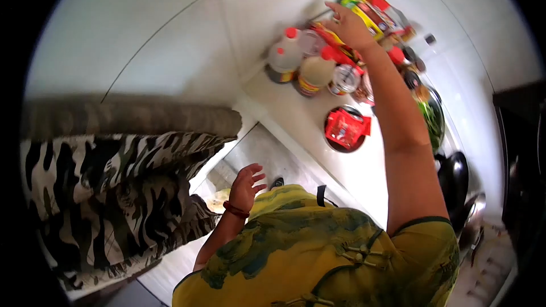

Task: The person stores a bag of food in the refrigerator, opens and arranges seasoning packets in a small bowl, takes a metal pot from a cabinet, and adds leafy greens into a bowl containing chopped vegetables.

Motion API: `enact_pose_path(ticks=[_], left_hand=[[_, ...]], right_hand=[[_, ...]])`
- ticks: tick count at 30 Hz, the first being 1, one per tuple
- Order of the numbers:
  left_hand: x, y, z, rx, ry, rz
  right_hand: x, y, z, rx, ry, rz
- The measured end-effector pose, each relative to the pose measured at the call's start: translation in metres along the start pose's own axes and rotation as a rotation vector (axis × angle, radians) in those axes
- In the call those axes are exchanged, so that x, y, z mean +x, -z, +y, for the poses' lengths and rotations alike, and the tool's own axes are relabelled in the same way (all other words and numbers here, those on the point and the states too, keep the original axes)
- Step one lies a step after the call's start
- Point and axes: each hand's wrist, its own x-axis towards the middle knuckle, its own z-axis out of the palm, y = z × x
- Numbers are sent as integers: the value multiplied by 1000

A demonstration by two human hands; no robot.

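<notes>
My right hand is stretched over the back of the white counter. One finger points out, the others bend a little, and nothing shows in its grasp. Close to it lie a yellow-green packet and a red packet. Two plastic jugs with red caps, a nearer jug and a farther jug, stand left of my forearm beside a round tin. Red sachets rest on a dark round bowl. Low by my body, my left hand hangs empty, fingers apart.
Camouflage-patterned cloth hangs at the left. Along the counter's right side are small jars, a container of green vegetables and a black pan. White tiled walls enclose the corner.
</notes>
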Motion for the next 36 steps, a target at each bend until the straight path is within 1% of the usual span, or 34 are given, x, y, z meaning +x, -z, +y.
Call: enact_pose_path(ticks=[2,3,5,6,7,8,9,10,11,12,13,14,15,17,18,19,20,21,23,25,26,28,29,31,34,35,36], left_hand=[[5,-5,-4,45,32,-29],[9,-9,-5,84,57,-41],[17,-17,-6,148,120,-59],[21,-21,-8,206,148,-61],[27,-26,-12,264,173,-65],[32,-31,-16,322,200,-73],[38,-38,-20,383,238,-46],[41,-44,-24,424,261,-91],[45,-50,-27,463,282,-137],[49,-58,-32,500,302,-182],[49,-71,-34,555,337,-200],[52,-79,-40,599,374,-240],[54,-86,-47,644,409,-281],[56,-105,-59,766,480,-336],[57,-112,-66,798,502,-395],[57,-117,-72,827,521,-451],[57,-124,-78,856,539,-507],[53,-135,-79,881,562,-545],[51,-148,-90,921,600,-633],[48,-150,-105,937,615,-712],[44,-154,-110,953,612,-705],[36,-166,-123,986,611,-717],[37,-165,-135,1009,625,-757],[21,-177,-148,1053,606,-762],[0,-185,-175,1111,608,-786],[-7,-185,-186,1130,618,-792],[-16,-186,-196,1140,628,-787]], right_hand=[[-33,18,-19,283,-95,259],[-56,30,-42,335,-237,321],[-111,34,-71,525,-299,486],[-139,36,-87,644,-375,474],[-169,38,-103,644,-388,418],[-206,14,-95,628,-364,394],[-234,17,-104,654,-421,256],[-263,19,-113,668,-475,112],[-291,15,-114,667,-530,38],[-317,13,-116,656,-572,17],[-339,19,-119,678,-684,-49],[-363,19,-121,649,-741,-58],[-386,23,-123,605,-752,-40],[-426,40,-132,468,-866,-137],[-450,44,-138,474,-940,-119],[-475,48,-144,489,-961,-83],[-495,55,-151,392,-997,-119],[-525,55,-155,336,-981,-85],[-568,61,-170,280,-1064,-39],[-604,63,-186,289,-1275,-9],[-626,61,-190,267,-1307,16],[-676,52,-196,223,-1383,-43],[-695,47,-201,199,-1388,-21],[-730,41,-210,150,-1395,19],[-775,40,-222,184,-1411,-3],[-788,40,-225,128,-1467,-33],[-804,40,-229,160,-1479,-29]])
